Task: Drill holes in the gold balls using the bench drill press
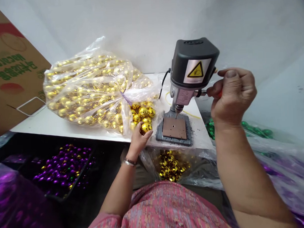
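My left hand [139, 138] is at the mouth of a clear plastic bag, its thumb and fingers around a shiny gold ball [146, 128]. Several more gold balls [143, 111] lie loose just behind it. My right hand [233, 93] is closed on the feed lever [219, 93] at the side of a small black bench drill press [193, 61]. Its drill bit [176, 116] points down over a brown square plate [174, 128] with a small hole in it. The plate lies on the grey base [160, 133].
A big clear bag [85, 93] of gold balls fills the left of the white table [74, 132]. A cardboard box [11, 66] stands at far left. Below hangs a bag of gold balls [171, 167]; a black crate holds purple balls [65, 166]. Green balls [258, 129] lie at right.
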`<state>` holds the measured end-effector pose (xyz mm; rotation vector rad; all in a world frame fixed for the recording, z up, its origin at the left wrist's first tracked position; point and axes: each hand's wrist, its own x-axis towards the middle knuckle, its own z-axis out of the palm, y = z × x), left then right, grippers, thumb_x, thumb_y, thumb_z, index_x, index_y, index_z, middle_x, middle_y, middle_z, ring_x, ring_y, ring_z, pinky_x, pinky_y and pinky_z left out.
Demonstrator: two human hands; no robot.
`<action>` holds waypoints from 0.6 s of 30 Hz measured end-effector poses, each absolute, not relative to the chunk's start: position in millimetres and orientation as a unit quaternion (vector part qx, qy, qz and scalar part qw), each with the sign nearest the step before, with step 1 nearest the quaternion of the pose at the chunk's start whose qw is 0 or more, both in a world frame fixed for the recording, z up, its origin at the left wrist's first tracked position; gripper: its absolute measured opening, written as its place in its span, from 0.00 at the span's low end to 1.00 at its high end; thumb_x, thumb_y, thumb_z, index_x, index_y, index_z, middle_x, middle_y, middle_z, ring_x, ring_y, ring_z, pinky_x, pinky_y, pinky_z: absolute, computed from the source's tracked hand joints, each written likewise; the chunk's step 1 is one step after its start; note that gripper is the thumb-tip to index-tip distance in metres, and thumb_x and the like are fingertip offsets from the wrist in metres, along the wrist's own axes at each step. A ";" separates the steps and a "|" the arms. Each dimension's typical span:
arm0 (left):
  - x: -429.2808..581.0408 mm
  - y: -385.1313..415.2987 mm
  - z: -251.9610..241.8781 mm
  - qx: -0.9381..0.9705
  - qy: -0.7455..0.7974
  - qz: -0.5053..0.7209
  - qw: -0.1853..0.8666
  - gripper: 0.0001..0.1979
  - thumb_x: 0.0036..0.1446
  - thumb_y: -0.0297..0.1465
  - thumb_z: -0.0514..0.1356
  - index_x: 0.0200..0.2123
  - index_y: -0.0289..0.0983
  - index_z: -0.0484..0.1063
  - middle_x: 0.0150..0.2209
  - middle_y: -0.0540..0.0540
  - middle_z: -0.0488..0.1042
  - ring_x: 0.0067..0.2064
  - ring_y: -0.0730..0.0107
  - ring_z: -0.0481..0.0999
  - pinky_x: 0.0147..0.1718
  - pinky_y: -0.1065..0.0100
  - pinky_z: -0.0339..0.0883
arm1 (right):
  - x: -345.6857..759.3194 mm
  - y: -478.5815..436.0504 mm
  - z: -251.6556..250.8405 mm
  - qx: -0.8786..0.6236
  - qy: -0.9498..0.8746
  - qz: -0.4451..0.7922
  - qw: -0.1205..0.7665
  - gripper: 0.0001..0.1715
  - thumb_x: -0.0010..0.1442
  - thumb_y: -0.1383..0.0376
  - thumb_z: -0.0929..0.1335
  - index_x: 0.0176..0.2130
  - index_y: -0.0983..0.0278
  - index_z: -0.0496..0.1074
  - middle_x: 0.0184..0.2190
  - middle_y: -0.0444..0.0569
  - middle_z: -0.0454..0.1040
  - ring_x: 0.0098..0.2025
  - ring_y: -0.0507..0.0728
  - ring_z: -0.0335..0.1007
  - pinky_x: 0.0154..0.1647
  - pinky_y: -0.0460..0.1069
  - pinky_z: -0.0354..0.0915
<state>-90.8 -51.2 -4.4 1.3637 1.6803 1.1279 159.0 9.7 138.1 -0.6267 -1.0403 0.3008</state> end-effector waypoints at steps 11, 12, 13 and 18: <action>-62.8 -47.1 16.2 0.297 0.426 0.456 0.723 0.22 0.48 0.41 0.70 0.43 0.37 0.73 0.37 0.46 0.79 0.35 0.71 0.79 0.36 0.69 0.72 | 168.4 34.5 175.3 -0.326 -0.499 0.232 0.769 0.09 0.62 0.62 0.68 0.33 0.65 0.68 0.12 0.34 0.58 0.13 0.43 0.51 0.14 0.42 0.47; -59.0 -42.8 16.8 0.323 0.437 0.447 0.711 0.23 0.48 0.42 0.70 0.44 0.37 0.73 0.37 0.47 0.79 0.33 0.73 0.78 0.33 0.71 0.70 | 168.5 38.8 180.9 -0.351 -0.489 0.248 0.759 0.09 0.63 0.64 0.67 0.32 0.65 0.66 0.12 0.33 0.57 0.12 0.43 0.49 0.14 0.42 0.46; -55.1 -38.4 17.8 0.355 0.450 0.438 0.693 0.24 0.48 0.43 0.71 0.46 0.37 0.73 0.37 0.48 0.79 0.32 0.76 0.76 0.31 0.73 0.68 | 168.3 42.9 186.4 -0.378 -0.477 0.267 0.747 0.09 0.65 0.66 0.65 0.31 0.64 0.64 0.11 0.33 0.57 0.12 0.43 0.49 0.14 0.41 0.46; -36.5 -16.2 25.7 0.497 0.501 0.395 0.589 0.26 0.47 0.42 0.71 0.48 0.36 0.75 0.39 0.47 0.78 0.32 0.77 0.71 0.29 0.74 0.64 | 167.8 55.5 201.2 -0.422 -0.462 0.305 0.718 0.15 0.68 0.65 0.61 0.28 0.63 0.61 0.11 0.33 0.56 0.11 0.44 0.48 0.13 0.42 0.46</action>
